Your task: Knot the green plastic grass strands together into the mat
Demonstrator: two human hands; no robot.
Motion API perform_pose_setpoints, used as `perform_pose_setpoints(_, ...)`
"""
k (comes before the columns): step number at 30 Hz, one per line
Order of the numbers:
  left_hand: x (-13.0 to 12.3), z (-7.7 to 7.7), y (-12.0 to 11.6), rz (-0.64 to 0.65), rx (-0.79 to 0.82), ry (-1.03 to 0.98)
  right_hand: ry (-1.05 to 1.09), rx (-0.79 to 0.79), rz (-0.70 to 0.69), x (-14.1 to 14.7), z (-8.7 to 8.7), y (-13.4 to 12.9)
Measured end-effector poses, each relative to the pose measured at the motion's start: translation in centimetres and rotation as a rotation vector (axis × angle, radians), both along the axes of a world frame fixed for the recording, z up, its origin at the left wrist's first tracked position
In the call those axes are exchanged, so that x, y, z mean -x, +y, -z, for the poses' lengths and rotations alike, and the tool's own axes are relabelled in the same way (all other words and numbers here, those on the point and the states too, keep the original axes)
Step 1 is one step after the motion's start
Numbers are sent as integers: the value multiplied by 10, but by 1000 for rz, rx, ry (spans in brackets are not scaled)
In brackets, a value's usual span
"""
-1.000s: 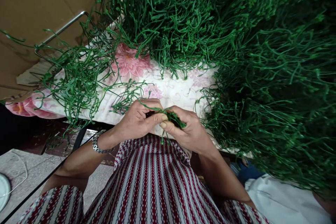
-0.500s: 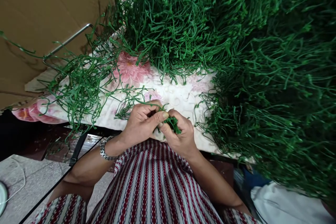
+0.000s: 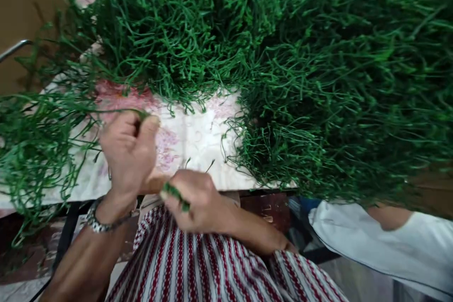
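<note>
My left hand (image 3: 127, 153), with a metal watch band (image 3: 102, 219) at the wrist, is closed over the floral cloth. It pinches a thin green stem (image 3: 106, 111) between thumb and forefinger, and the stem trails off to the left. Lower and to the right, near the table's front edge, my right hand (image 3: 201, 200) is wrapped round a small bunch of green stems (image 3: 175, 193). Both hands are somewhat blurred. A loose tangle of green stems (image 3: 38, 141) lies left of my left hand and hangs over the edge.
Two large heaps of green stems fill the back (image 3: 170, 33) and the right side (image 3: 347, 94) of the cloth-covered table (image 3: 198, 137). Cardboard (image 3: 21, 19) and a metal rod (image 3: 14, 49) stand at the left. Another person's white-clothed leg (image 3: 354, 231) shows at lower right.
My hands were together and have come apart: the left went up and left with a stem, the right down and left with the bunch. The camera view has shifted rightward.
</note>
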State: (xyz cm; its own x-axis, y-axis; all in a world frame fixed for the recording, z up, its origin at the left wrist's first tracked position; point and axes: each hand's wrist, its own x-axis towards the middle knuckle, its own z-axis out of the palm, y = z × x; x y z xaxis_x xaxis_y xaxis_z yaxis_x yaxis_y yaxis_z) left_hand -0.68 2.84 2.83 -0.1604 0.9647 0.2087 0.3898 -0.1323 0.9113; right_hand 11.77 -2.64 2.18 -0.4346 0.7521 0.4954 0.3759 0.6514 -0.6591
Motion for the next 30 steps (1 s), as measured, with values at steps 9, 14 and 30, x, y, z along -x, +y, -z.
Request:
perform_pose_setpoints(9, 2, -2, -7, 157, 20, 207, -371, -195, 556, -99, -88, -18)
perform_pose_setpoints(14, 1, 4, -9, 191, 13, 196, -852, -148, 963, -151, -61, 3)
perform_pose_setpoints(30, -5, -4, -14, 369, -167, 369, -958, -149, 804, -161, -73, -3)
